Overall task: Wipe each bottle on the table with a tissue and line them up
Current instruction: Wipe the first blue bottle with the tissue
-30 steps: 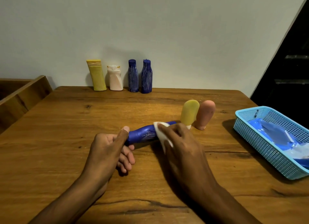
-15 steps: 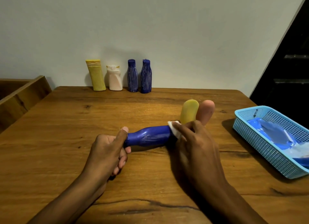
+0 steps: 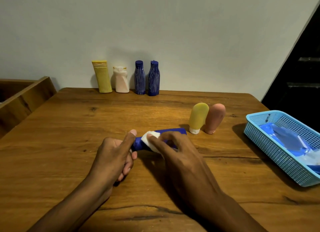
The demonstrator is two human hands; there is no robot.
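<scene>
My arms came into the frame from the bottom edge — the left from the lower left, the right from the lower centre — and both were bare for all their visible length, with no sleeve or cuff showing anywhere. My left hand (image 3: 112, 155) wore nothing: no ring, no glove, no band at the wrist. My right hand (image 3: 180, 155) was just as plain. The nails were short — my left thumbnail, near the middle of the frame, was pale and trimmed close. I saw no watch, bracelet or marking on either forearm.
</scene>
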